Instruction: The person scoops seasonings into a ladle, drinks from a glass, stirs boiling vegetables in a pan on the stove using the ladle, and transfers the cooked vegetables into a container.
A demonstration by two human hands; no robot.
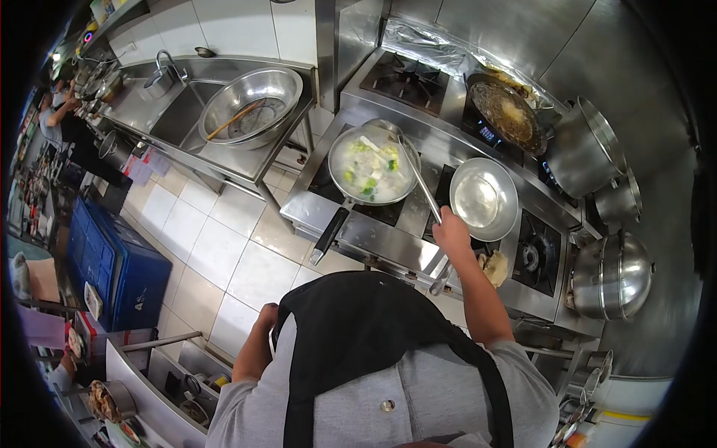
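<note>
Closing my right grip (452, 233) around the ladle (421, 179), I have its long, shiny metal handle slanting up and away to my left. Its head is at the far rim of a round metal pan (373, 202) on the stove (302, 203). Green and pale food pieces (371, 183) sit in cloudy liquid there, left of and beyond that grip. My left grip (267, 317) is low beside my apron (351, 321); I can't tell whether it's spread or closed.

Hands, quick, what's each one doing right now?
Right hand: closed around the long metal handle of a utensil.
Left hand: beside the black apron; grip can't be told.
</note>
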